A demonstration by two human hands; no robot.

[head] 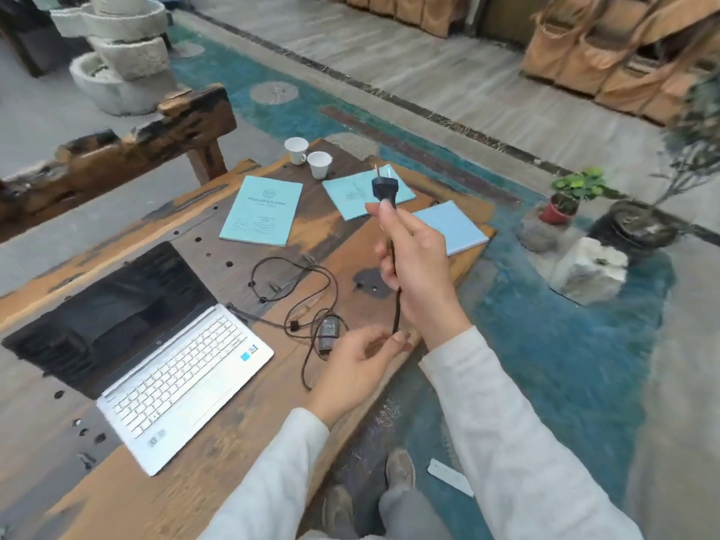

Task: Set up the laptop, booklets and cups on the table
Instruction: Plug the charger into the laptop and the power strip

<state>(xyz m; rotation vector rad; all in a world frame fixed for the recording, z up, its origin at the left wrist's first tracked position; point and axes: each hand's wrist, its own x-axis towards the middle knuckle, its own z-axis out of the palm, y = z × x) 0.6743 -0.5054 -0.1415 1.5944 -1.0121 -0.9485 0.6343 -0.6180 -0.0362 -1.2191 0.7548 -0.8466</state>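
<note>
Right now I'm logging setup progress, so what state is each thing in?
Laptop: open, screen dark.
Plug: raised, prongs up, in the right hand.
Cord: pinched lower down by the left hand.
Adapter: lying on the table, cable loose.
Booklets: three, closed, flat.
Cups: two, upright, side by side.

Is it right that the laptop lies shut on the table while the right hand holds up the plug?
Not quite: the head view shows the laptop open, screen dark. The right hand does hold the plug up over the table.
</note>
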